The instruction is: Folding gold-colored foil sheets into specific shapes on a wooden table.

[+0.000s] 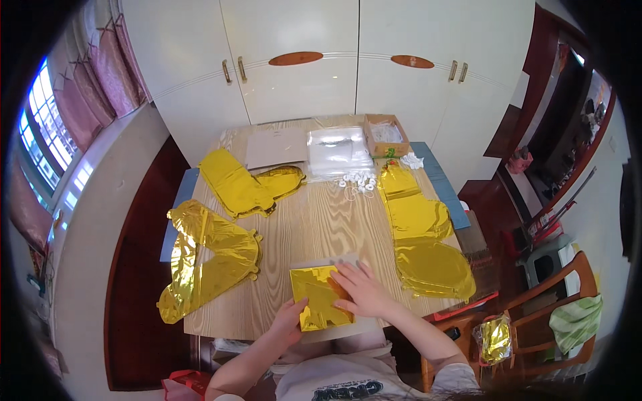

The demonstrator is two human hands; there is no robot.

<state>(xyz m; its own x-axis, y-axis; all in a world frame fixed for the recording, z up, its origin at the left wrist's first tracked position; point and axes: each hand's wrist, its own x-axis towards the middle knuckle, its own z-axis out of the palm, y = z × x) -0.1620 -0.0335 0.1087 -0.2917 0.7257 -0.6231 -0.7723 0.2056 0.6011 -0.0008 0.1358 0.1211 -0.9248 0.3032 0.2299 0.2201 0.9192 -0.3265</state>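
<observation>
In front of me, near the table's close edge, lies a folded gold foil balloon (319,314) in a roughly square shape. A pale sheet (364,327) shows beneath it. My left hand (289,317) grips its lower left edge, thumb on top and the other fingers mostly hidden. Flat across its right side rests my right hand (363,291), fingers stretched out and pressing on the foil. More flat gold foil balloons lie around: one at the far left (234,184), a curved one at the near left (210,250), and overlapping ones along the right side (421,217).
Toward the back of the wooden table (314,220) are a grey card (275,148), clear plastic bags (338,150), a cardboard box (386,148) and several small white rings (358,180). A wooden chair (588,274) at the right holds a wrapped gold packet (495,339). White cabinets (294,87) stand behind.
</observation>
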